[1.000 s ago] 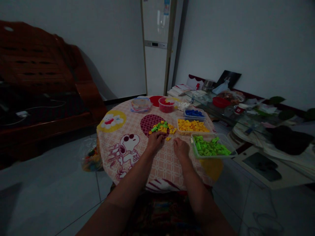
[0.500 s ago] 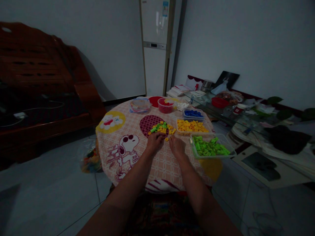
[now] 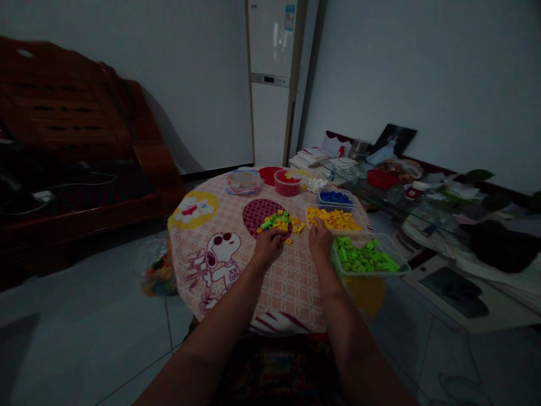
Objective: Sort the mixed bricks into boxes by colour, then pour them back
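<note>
A small pile of yellow and green plastic building pieces point(image 3: 281, 220) lies on the patterned tablecloth. At the pile's near edge is my left hand point(image 3: 269, 243), its fingers curled together; whatever they hold is hidden. One yellow ring-shaped piece point(image 3: 288, 241) lies apart, just right of that hand. My right hand point(image 3: 320, 237) reaches to the left rim of a clear box of yellow pieces point(image 3: 336, 219). Its fingers look slightly apart at the rim, and nothing shows in them. Close on its right stands a clear box of green pieces point(image 3: 366, 255).
Behind the yellow box is a box of blue pieces point(image 3: 335, 197). A round tub point(image 3: 288, 183) with red pieces, white pieces point(image 3: 316, 184) and a clear lidded box point(image 3: 244, 182) stand at the back. A cluttered glass table point(image 3: 359, 180) adjoins on the right.
My right hand has moved from beside the pile rightward and away from me to the yellow box. My left hand stays at the pile. The view has shifted slightly.
</note>
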`<state>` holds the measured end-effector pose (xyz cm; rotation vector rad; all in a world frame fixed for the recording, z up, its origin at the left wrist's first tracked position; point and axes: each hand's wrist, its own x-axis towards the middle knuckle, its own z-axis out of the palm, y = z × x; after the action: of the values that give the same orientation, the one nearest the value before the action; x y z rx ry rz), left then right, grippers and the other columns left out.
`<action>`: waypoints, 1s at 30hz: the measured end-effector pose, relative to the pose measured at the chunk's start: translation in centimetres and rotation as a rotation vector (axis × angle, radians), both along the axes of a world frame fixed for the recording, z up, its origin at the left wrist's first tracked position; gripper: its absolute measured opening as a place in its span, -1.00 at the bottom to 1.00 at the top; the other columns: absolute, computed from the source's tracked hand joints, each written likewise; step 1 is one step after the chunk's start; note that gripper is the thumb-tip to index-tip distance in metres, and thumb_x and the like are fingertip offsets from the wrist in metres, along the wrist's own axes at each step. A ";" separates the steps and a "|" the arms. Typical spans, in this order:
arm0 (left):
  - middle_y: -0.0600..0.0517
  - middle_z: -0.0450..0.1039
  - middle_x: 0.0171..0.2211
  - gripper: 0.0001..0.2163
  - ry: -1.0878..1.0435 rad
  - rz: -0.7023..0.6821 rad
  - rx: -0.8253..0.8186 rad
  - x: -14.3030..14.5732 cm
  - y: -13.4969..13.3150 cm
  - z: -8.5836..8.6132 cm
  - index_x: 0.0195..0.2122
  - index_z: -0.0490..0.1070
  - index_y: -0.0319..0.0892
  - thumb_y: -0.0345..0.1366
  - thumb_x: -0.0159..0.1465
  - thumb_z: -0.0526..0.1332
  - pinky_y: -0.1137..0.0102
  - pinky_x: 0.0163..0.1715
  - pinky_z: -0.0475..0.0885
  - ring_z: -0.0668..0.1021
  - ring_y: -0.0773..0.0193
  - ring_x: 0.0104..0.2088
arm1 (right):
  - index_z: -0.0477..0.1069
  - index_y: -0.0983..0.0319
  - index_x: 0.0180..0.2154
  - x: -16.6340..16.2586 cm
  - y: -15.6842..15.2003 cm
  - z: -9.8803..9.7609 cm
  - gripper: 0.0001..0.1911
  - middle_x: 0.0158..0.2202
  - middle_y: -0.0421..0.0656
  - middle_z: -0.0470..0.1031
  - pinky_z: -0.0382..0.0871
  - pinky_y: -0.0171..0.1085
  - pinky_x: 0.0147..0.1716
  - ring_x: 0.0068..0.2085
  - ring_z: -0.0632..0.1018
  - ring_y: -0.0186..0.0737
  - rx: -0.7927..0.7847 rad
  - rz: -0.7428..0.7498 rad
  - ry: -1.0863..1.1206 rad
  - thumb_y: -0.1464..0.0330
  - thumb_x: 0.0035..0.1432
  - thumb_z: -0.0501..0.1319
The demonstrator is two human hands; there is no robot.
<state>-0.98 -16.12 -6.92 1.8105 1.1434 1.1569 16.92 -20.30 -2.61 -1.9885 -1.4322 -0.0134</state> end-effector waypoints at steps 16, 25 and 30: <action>-0.03 0.66 -0.26 -0.68 0.003 0.002 0.006 -0.1 0.3 -0.6 -0.16 0.64 -0.20 -0.40 0.20 0.10 0.40 -0.22 0.50 0.62 0.26 -0.31 | 0.28 0.14 0.24 -2.6 0.5 -0.7 -0.58 -0.01 0.00 0.59 0.42 -0.19 -0.05 -0.01 0.61 -0.11 -0.401 0.030 -0.185 0.26 0.41 0.03; -0.03 0.64 -0.35 -0.70 0.014 0.001 0.003 -0.2 0.5 -0.8 -0.17 0.64 -0.23 -0.38 0.21 0.12 0.39 -0.26 0.49 0.61 0.26 -0.37 | 0.36 0.16 0.14 -3.0 0.7 -0.4 -0.64 -0.06 0.02 0.60 0.45 -0.18 -0.09 -0.06 0.62 -0.12 -0.399 -0.017 -0.169 0.30 0.45 -0.05; -0.04 0.66 -0.29 -0.70 0.007 0.008 0.020 -0.1 0.7 -1.1 -0.18 0.64 -0.21 -0.40 0.19 0.12 0.38 -0.22 0.50 0.62 0.24 -0.30 | 0.38 0.20 0.11 -3.2 0.9 -0.7 -0.64 -0.08 0.03 0.60 0.45 -0.19 -0.13 -0.08 0.63 -0.12 -0.393 -0.029 -0.199 0.30 0.45 -0.06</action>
<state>-1.11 -15.44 -8.06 1.8281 1.1469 1.1718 13.77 -19.44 -3.28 -2.3817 -1.6291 0.0644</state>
